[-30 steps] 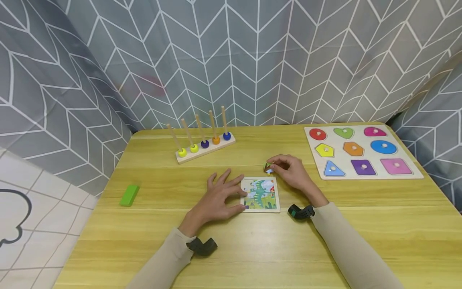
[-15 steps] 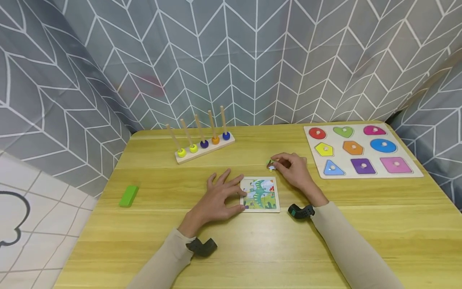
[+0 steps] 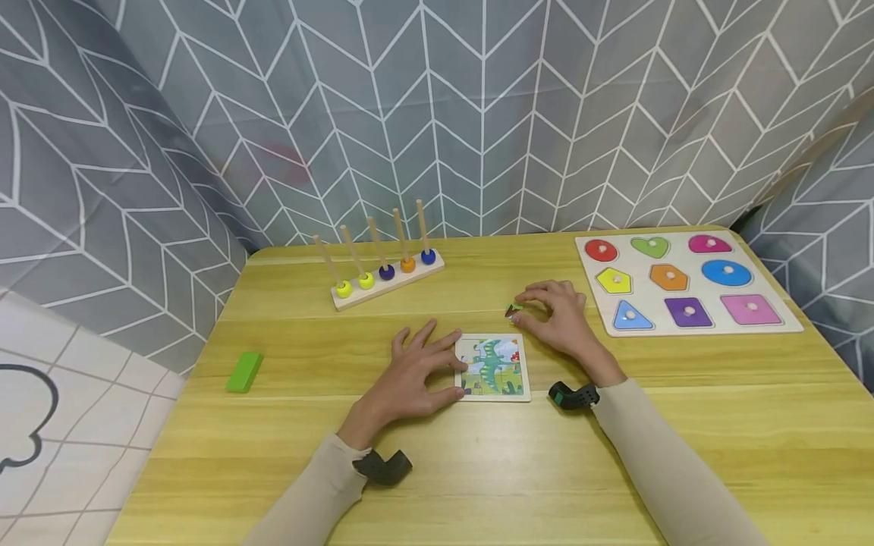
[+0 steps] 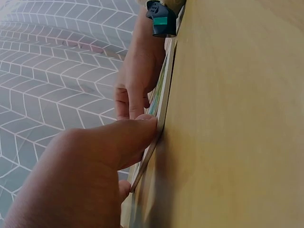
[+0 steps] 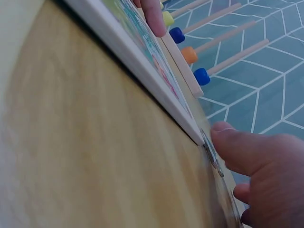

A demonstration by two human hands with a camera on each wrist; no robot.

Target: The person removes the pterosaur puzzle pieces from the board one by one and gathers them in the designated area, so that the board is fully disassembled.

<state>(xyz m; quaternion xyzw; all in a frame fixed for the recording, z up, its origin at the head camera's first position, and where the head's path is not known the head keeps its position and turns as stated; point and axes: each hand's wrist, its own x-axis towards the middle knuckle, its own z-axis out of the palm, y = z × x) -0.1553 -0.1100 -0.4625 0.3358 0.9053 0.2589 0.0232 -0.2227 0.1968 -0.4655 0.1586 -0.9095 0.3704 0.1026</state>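
Note:
A small framed jigsaw puzzle [image 3: 493, 367] with a green dinosaur picture lies flat on the table's middle. My left hand [image 3: 418, 373] rests spread on the table, its fingertips and thumb touching the puzzle's left edge [image 4: 159, 102]. Just beyond the puzzle's far right corner, my right hand [image 3: 556, 315] pinches a small loose puzzle piece [image 3: 514, 310] against the tabletop. In the right wrist view the thumb [image 5: 237, 149] presses on that piece [image 5: 211, 154] beside the puzzle frame [image 5: 142, 69].
A wooden rack of pegs with coloured beads [image 3: 382, 269] stands at the back left. At the back right lies a shape-sorting board [image 3: 683, 284] with knobbed pieces. A green block [image 3: 243, 371] lies near the left edge of the wooden table [image 3: 478, 470]. Patterned cloth hangs behind.
My right hand has slid slightly right and away with the piece, lowering it to the tabletop. The left hand has stayed on the puzzle's edge.

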